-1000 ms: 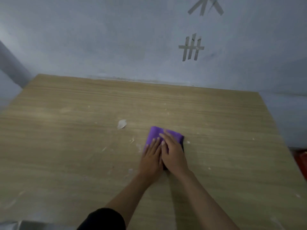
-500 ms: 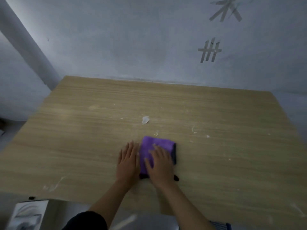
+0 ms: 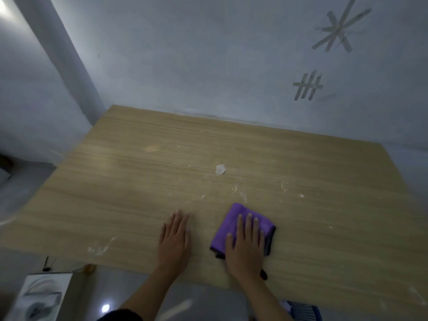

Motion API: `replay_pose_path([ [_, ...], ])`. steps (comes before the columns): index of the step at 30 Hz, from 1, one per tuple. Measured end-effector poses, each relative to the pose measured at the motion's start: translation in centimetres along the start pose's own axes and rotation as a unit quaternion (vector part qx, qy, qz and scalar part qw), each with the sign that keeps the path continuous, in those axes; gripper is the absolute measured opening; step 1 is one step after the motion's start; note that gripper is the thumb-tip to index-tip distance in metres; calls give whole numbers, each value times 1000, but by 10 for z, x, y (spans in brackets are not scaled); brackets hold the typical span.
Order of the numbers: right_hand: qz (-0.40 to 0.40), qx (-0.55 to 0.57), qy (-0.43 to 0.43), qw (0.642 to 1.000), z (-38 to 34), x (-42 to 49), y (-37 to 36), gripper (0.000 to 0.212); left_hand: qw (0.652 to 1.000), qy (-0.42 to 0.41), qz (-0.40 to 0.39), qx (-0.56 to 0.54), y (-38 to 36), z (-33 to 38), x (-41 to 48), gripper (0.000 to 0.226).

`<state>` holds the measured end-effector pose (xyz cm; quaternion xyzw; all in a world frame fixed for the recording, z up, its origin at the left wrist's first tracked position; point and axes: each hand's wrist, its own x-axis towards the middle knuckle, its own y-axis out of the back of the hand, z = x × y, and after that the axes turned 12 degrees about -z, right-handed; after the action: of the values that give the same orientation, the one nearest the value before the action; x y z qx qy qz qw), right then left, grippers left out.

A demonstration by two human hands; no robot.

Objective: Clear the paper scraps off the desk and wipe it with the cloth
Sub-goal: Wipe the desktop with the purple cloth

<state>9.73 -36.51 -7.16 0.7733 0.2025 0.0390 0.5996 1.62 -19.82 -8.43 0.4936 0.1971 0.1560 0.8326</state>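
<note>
A folded purple cloth (image 3: 234,222) lies on the wooden desk (image 3: 139,193) near its front edge. My right hand (image 3: 246,245) presses flat on top of the cloth, fingers spread, covering its near half. My left hand (image 3: 174,242) rests flat on the bare wood to the left of the cloth, apart from it, holding nothing. A small white paper scrap (image 3: 220,169) lies at the desk's middle, beyond both hands. Tiny white bits and streaks (image 3: 238,191) dot the wood between the scrap and the cloth, and more smears (image 3: 102,246) mark the front left.
The desk's far edge meets a grey wall with tape marks (image 3: 306,86). A white box (image 3: 39,297) stands on the floor at the lower left. A blue basket (image 3: 303,311) peeks out under the front edge at the right.
The cloth, under my right hand, has slid toward the front edge. My left hand has come off the cloth and moved left onto bare wood. The view has shifted left.
</note>
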Motion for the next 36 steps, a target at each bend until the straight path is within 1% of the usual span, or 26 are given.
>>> replay_pose_path([
  [2, -42, 6, 68, 997, -38, -14, -12, 63, 1000, 11, -8, 8, 2, -9, -1, 53],
  [4, -79, -5, 148, 986, -66, -22, -22, 66, 1000, 13, -18, 20, 4, -16, -2, 54],
  [5, -84, -20, 189, 978, -72, -21, -24, 67, 1000, 17, -14, 18, 6, -18, -1, 55],
  [7, -81, -48, 259, 961, -68, -4, -23, 65, 1000, 27, -6, 4, 11, -24, 3, 61],
  [8, -80, -64, 282, 954, -61, 10, -22, 62, 1000, 31, -2, 0, 13, -27, 7, 60],
  [9, -79, -79, 288, 951, -54, 25, -18, 61, 999, 34, 4, -2, 16, -31, 10, 58],
  [10, -70, -85, 269, 957, -47, 43, -15, 61, 999, 37, 8, -3, 18, -36, 15, 55],
  [11, -53, -80, 225, 970, -41, 60, -11, 62, 999, 40, 13, -2, 21, -39, 19, 53],
  [13, -38, -47, 99, 993, -38, 89, -2, 68, 998, 49, 24, -1, 28, -43, 26, 50],
  [14, -33, -32, 46, 998, -42, 100, 0, 67, 998, 51, 29, 0, 31, -45, 30, 49],
  [15, -29, -22, 12, 999, -49, 108, 1, 66, 998, 48, 33, 2, 34, -46, 34, 49],
  [16, -25, -16, -1, 1000, -59, 112, 0, 65, 998, 45, 33, 4, 37, -48, 38, 49],
  [17, -20, -15, 7, 1000, -72, 115, -1, 66, 999, 42, 33, 9, 41, -50, 43, 49],
  [18, -20, -14, 36, 999, -85, 116, -5, 66, 999, 40, 32, 13, 44, -54, 49, 48],
  [20, -53, -29, 149, 987, -112, 119, -16, 64, 999, 39, 27, 20, 51, -59, 64, 48],
  [22, -93, -56, 262, 959, -133, 126, -21, 61, 999, 41, 17, 22, 56, -64, 82, 47],
  [23, -108, -66, 299, 946, -140, 134, -20, 60, 999, 43, 17, 21, 58, -65, 92, 47],
  [25, -118, -75, 335, 932, -144, 159, -18, 59, 999, 47, 22, 12, 63, -66, 112, 52],
  [26, -115, -73, 338, 931, -142, 174, -16, 59, 998, 47, 28, 11, 66, -66, 123, 56],
  [27, -110, -64, 326, 937, -139, 190, -12, 58, 998, 47, 38, 11, 68, -66, 133, 57],
  [29, -78, -48, 269, 959, -130, 227, -3, 59, 997, 51, 58, 9, 71, -67, 153, 53],
  [30, -52, -49, 229, 971, -123, 243, 4, 62, 996, 50, 70, 8, 72, -66, 159, 54],
  [32, -47, -53, 134, 988, -116, 274, 16, 66, 996, 52, 72, 1, 75, -66, 174, 58],
  [34, -50, -40, 34, 997, -116, 301, 23, 63, 997, 51, 63, -7, 79, -66, 186, 64],
  [36, -46, -19, -33, 998, -131, 321, 28, 62, 997, 45, 56, -22, 83, -67, 197, 67],
])
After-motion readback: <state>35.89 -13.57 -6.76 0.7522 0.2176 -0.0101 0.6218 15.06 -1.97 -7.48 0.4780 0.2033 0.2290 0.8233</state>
